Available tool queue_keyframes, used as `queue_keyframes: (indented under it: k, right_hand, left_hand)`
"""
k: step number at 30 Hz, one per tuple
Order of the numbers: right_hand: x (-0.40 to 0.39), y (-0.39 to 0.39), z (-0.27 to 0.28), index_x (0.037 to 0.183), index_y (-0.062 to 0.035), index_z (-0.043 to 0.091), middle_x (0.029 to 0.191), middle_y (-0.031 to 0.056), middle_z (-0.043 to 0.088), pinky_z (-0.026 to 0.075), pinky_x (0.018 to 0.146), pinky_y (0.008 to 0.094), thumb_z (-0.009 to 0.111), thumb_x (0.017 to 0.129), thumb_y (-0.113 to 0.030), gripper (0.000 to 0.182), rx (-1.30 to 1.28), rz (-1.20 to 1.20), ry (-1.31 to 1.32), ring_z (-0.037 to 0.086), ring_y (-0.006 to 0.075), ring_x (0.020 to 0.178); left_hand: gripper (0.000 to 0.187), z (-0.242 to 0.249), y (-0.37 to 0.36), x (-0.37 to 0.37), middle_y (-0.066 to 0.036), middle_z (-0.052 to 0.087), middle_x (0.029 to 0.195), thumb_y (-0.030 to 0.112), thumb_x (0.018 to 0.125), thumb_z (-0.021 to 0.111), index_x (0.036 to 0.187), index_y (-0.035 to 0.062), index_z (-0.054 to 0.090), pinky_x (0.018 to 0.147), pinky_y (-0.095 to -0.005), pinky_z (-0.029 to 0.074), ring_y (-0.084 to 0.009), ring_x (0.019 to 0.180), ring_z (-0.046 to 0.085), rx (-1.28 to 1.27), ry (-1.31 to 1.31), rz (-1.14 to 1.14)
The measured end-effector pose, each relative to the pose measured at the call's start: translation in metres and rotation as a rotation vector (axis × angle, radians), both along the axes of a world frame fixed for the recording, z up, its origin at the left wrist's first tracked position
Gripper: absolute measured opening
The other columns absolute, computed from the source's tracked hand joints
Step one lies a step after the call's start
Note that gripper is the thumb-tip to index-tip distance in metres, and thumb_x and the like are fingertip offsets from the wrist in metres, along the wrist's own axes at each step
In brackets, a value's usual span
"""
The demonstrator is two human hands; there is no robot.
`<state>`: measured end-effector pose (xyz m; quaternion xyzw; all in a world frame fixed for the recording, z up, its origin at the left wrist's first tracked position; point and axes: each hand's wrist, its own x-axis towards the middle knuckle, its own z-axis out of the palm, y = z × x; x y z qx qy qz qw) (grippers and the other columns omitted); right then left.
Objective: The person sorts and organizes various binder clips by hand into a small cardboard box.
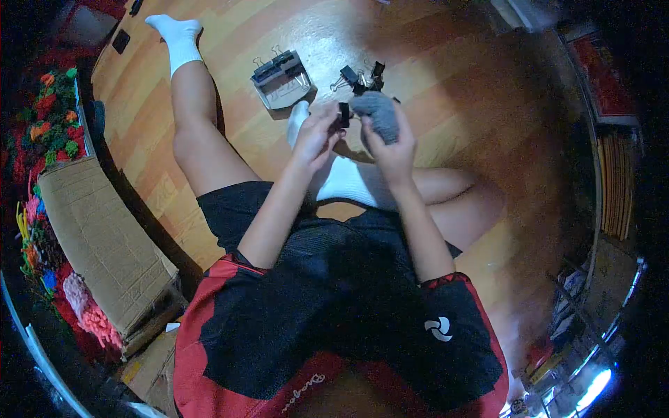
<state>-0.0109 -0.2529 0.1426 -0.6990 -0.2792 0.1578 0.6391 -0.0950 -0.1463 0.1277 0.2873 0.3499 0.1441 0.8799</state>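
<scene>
My left hand (317,136) is closed on a black binder clip (344,114), held up in front of me above my folded leg. Beside it, my right hand (394,150) grips a bunched grey cloth (377,115), its upper end close to the clip. Just beyond the hands, a loose pile of black binder clips (359,79) lies on the floor. To the left of that pile stands a small open box (282,95) with several binder clips lined up along its far side, their wire handles pointing up.
I sit on a wood-patterned floor (244,42) with one leg stretched forward left. A cardboard box (104,237) and colourful yarn-like bundles (52,118) line the left side. Stacked brown boards (614,187) stand at the right edge, below a red box (603,73).
</scene>
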Motion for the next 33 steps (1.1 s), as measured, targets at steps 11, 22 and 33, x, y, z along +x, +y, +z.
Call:
queue_keyframes:
  k: [11,22,33]
  right_hand:
    - [-0.001,-0.005,0.000,0.111,-0.0062,0.048,0.097,0.0158,0.053,0.044,0.070,0.0342,0.064,0.062,-0.026,0.055,-0.579,0.435,-0.290,0.053,0.0310,0.083]
    - [0.020,-0.002,-0.029,0.090,-0.0001,0.058,0.075,0.0068,0.058,0.042,0.063,0.0220,0.055,0.078,-0.012,0.017,-0.137,0.237,0.139,0.053,0.0104,0.070]
    - [0.044,-0.011,-0.028,0.077,-0.0004,0.056,0.063,0.0008,0.051,0.036,0.050,0.0191,0.050,0.081,-0.011,0.013,-0.086,0.198,0.254,0.045,0.0070,0.054]
  left_hand:
    - [0.015,-0.013,0.019,0.005,-0.004,0.056,0.087,0.015,0.084,0.047,0.095,0.0041,0.051,0.065,-0.0196,0.042,-0.0083,0.073,0.053,0.195,-0.048,0.118]
    - [0.022,-0.018,0.000,0.007,-0.005,0.057,0.087,0.017,0.085,0.047,0.100,0.0017,0.053,0.066,-0.0210,0.043,-0.0096,0.074,0.053,0.497,0.087,-0.132]
    - [0.026,0.007,0.003,-0.004,-0.006,0.058,0.075,0.013,0.083,0.049,0.103,-0.0035,0.052,0.057,-0.0201,0.043,-0.0085,0.061,0.053,0.731,0.092,-0.350]
